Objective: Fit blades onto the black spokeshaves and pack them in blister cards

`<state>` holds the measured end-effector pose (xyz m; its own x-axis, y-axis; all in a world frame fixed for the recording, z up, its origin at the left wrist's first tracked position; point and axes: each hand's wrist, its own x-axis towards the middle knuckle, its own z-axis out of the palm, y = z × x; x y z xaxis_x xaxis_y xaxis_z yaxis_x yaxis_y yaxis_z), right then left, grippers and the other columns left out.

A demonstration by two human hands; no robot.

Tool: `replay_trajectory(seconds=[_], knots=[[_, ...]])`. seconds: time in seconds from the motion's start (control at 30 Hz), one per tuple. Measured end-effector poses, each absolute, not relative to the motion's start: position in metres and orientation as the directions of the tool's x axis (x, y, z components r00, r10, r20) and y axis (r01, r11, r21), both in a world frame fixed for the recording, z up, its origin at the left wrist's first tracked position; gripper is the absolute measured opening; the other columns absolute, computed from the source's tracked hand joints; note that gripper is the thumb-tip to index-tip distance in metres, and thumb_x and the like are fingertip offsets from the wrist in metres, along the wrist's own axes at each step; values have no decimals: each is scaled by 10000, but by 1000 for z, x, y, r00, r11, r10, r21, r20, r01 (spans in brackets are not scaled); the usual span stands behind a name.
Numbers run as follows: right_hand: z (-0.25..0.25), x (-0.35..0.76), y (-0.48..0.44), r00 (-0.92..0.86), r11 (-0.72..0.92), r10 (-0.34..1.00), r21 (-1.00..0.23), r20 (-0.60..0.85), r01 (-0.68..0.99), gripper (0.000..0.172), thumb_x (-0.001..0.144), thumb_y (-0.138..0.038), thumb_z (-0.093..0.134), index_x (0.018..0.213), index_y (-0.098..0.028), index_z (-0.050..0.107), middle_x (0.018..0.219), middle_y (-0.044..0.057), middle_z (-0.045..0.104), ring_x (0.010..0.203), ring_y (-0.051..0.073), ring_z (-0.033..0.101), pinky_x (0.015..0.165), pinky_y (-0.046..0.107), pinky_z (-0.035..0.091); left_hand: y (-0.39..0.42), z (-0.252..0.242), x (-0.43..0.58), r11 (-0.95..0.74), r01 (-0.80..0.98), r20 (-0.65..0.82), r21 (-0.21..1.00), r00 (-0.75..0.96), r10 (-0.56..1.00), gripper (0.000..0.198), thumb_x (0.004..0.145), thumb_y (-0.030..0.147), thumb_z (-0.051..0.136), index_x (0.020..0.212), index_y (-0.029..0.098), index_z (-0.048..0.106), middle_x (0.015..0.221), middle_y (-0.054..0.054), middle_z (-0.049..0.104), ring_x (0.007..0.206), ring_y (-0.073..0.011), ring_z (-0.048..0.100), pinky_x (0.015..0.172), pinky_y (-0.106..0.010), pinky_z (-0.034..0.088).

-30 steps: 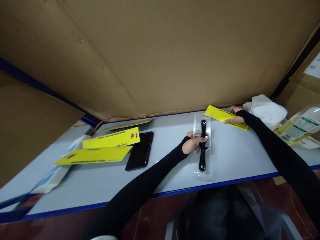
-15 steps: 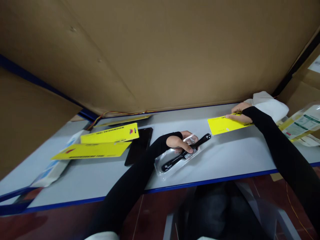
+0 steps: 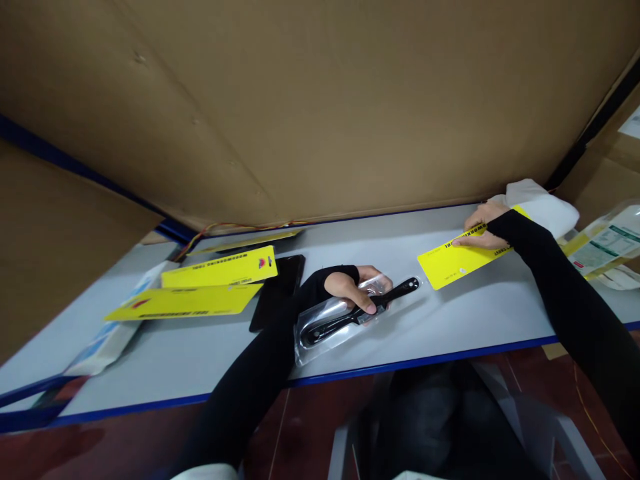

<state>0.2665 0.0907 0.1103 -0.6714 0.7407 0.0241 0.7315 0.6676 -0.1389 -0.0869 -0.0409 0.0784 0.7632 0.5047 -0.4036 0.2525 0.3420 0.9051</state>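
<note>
Thumb and fingers of the left hand [image 3: 357, 290] close firmly around a clear plastic shell [image 3: 323, 313] with a black tool [image 3: 343, 323] slanting inside it, over the table [image 3: 480, 310]. Finger and thumb of the right hand [image 3: 483, 227] pinch a yellow card [image 3: 443, 265], its end just beside the shell's tip; contact cannot be confirmed. Judgement: light thumb pressure spares the plastic; a level card protects its corners. The shell's lower end nears the blue front edge [image 3: 425, 360]; more room lies below the card.

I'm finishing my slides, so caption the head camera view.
Left hand holding a black tool in clear plastic packaging, right hand holding a yellow card.
</note>
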Motion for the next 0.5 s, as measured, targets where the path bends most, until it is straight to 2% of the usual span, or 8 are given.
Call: replay_trajectory(seconds=[0.13, 0.23, 0.33, 0.43, 0.5], knots=[[102, 267, 95, -712, 711, 702, -86, 27, 698, 594, 861, -787, 570, 754, -258, 818, 749, 54, 780, 686, 198, 607, 677, 326, 384, -34, 77, -89, 367, 275, -421, 888, 808, 413, 311, 700, 278, 924, 927, 144, 759, 739, -30, 709, 412, -68, 495, 355, -156, 372], [96, 265, 96, -732, 734, 678, -101, 67, 671, 568, 867, -754, 585, 755, -249, 820, 754, 58, 779, 683, 195, 604, 658, 313, 393, -32, 73, -90, 340, 280, -407, 898, 823, 396, 308, 709, 277, 927, 927, 141, 758, 776, -48, 722, 531, -119, 622, 455, -171, 493], [90, 263, 95, -746, 757, 653, -98, 131, 646, 577, 861, -744, 603, 700, -231, 810, 698, 72, 754, 649, 197, 590, 644, 320, 392, -31, 69, -91, 340, 292, -414, 894, 829, 376, 308, 721, 288, 921, 944, 154, 757, 785, -51, 722, 607, -163, 685, 549, -217, 572], [87, 262, 95, -770, 793, 608, -102, 193, 601, 595, 860, -751, 606, 676, -221, 803, 689, 82, 749, 640, 200, 595, 651, 325, 393, -32, 71, -91, 332, 315, -428, 889, 829, 359, 321, 713, 297, 925, 952, 153, 765, 786, -54, 720, 608, -165, 680, 556, -224, 578], [86, 264, 96, -780, 808, 590, -162, 209, 567, 591, 854, -756, 611, 689, -222, 806, 690, 74, 747, 635, 193, 602, 640, 319, 389, -35, 74, -90, 315, 306, -416, 898, 824, 385, 332, 694, 310, 935, 932, 145, 773, 776, -58, 721, 586, -148, 653, 514, -197, 541]])
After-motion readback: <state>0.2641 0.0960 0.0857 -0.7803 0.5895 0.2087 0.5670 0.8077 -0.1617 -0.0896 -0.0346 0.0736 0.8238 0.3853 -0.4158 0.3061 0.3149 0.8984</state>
